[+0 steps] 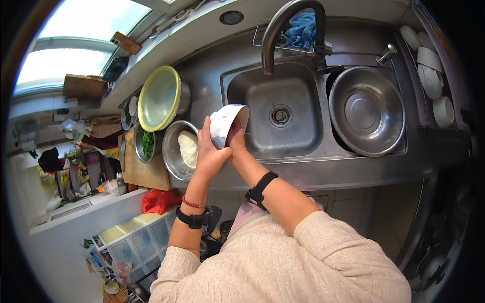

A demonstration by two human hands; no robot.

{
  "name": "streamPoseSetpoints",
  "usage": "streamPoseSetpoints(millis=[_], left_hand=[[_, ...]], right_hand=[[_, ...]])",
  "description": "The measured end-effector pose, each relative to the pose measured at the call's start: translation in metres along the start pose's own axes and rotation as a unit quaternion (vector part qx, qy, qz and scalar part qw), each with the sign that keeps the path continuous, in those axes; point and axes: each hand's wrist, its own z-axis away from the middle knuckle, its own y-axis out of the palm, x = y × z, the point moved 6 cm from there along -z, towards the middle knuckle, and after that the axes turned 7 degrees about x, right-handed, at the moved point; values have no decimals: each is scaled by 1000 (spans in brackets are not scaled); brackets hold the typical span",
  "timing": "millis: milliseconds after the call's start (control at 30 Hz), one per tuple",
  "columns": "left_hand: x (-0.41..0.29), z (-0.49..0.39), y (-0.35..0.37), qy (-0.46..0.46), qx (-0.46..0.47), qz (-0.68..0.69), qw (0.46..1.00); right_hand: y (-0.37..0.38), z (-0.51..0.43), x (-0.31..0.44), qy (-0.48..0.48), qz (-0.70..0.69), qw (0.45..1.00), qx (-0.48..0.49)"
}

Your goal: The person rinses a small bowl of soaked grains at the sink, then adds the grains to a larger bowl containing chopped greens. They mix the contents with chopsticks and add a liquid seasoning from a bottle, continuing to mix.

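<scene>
A white bowl (223, 123) is tilted on its side at the left edge of the sink basin (280, 113). My left hand (210, 151) grips it from outside, fingers along its base and thumb near the rim. My right hand (237, 140) reaches into its mouth, with the fingers partly hidden by the bowl wall. Just left of my left hand, a steel bowl (170, 159) holds a lump of pale dough (188, 148). Above the basin curves a steel faucet (267, 41); no water is seen running from it.
A large steel basin (394, 125) covers the right sink. To the left stand a yellow-rimmed colander (178, 91), a bowl of chopped greens (147, 144) and a wooden board (151, 176). A blue cloth (301, 32) lies in a wire rack behind the faucet. White bowls (430, 81) fill the right rack.
</scene>
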Motion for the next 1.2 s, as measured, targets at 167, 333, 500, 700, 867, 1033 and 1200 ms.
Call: streamPoseSetpoints(millis=[167, 333, 500, 700, 867, 1033, 1200], left_hand=[[-6, -2, 7, 6, -7, -43, 999], [-16, 1, 9, 35, -2, -48, 998], [-24, 7, 2, 33, 9, -46, 998], [-32, 14, -7, 24, -2, -51, 998], [-34, 25, -10, 12, 9, -57, 998], [-37, 31, -14, 13, 14, -65, 998], [-41, 29, -11, 20, 0, -65, 998]], right_hand=[[-3, -3, 5, 23, -33, 999, 28], [0, 7, 6, 49, -126, 990, 43], [2, 5, -1, 38, -106, 993, 36], [4, 5, -6, 42, -89, 995, 32], [12, 21, -7, 44, -113, 991, 55], [8, 25, -8, 25, -63, 997, 22], [4, 14, -13, 38, -105, 991, 78]])
